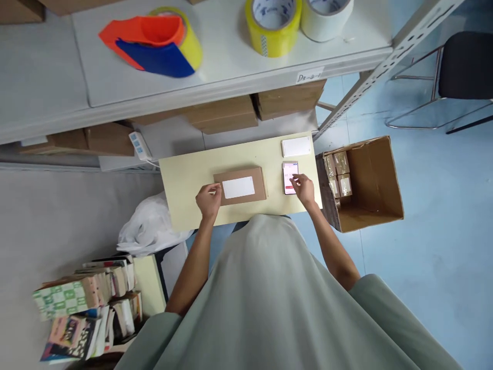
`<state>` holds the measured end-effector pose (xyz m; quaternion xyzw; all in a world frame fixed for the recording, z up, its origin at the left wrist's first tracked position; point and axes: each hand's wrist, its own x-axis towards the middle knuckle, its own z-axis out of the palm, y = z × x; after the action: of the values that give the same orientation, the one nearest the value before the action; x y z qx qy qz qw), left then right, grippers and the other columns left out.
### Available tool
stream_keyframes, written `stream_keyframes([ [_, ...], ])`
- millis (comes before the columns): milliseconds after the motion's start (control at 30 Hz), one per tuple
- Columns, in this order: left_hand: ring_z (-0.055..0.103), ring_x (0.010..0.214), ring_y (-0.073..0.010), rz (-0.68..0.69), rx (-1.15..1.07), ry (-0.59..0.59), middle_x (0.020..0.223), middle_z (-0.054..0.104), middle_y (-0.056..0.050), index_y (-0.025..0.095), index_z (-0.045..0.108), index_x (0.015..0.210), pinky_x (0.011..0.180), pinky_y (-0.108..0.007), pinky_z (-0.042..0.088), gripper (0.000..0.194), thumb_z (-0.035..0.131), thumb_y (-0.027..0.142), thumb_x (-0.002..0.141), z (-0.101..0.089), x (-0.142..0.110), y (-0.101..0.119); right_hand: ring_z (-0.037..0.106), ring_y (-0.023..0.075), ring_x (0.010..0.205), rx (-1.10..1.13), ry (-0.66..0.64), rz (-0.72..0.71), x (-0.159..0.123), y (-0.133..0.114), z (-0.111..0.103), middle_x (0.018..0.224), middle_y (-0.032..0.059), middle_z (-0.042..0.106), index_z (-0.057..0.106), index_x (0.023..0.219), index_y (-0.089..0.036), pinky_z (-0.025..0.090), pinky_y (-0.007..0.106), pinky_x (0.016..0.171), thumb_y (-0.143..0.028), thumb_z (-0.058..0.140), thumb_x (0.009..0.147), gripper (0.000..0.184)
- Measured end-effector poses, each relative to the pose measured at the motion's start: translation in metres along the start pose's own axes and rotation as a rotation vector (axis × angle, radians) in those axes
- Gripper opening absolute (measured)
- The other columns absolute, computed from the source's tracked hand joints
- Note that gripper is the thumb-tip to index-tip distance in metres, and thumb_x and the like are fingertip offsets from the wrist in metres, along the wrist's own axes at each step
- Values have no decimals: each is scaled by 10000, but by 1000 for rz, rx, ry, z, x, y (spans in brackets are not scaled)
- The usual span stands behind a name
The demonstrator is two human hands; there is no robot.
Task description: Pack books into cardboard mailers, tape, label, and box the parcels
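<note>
Right now, your left hand [209, 202] has its fingers curled at the left edge of the one flat brown box [259, 186], but you can't tell whether they grip it. Your right hand [304, 190], loosely part-open and holding nothing, hovers over one phone [288, 177], whose screen text is too small to read; contact is unclear. Above that, one white stack [296, 146] lies on the desk [185, 180]. Beside it, the open carton [372, 180] partly hides its small boxes [345, 185]: four show clearly. Three tape rolls [272, 31] sit overhead, two cut off by the frame.
</note>
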<state>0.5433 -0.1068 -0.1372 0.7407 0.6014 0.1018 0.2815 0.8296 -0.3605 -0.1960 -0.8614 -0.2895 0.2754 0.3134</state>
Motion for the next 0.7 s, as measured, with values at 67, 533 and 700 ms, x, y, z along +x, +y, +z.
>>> stream_keyframes([
  [67,806,964,-260,39,-20,-12,1059,855,-93,208,837,957,964,-374,636,170,724,334,940,15,1,27,801,274,949,35,60,5,19,13,-14,1195,165,814,797,1240,-171,631,396,891,-425,596,1096,355],
  [533,745,1326,-253,255,-147,-487,1503,743,-131,205,625,1571,1179,-408,573,569,539,90,1021,186,23,173,777,294,1049,30,247,229,134,56,-25,1330,218,726,760,1350,-146,612,433,1022,-491,608,1093,456],
  [700,731,1354,-282,187,-93,-534,1556,704,-148,181,595,1599,1208,-407,549,665,566,34,951,218,35,182,782,306,1068,-11,165,258,143,55,-23,1329,208,716,756,1399,-150,605,430,1035,-407,597,1112,416],
])
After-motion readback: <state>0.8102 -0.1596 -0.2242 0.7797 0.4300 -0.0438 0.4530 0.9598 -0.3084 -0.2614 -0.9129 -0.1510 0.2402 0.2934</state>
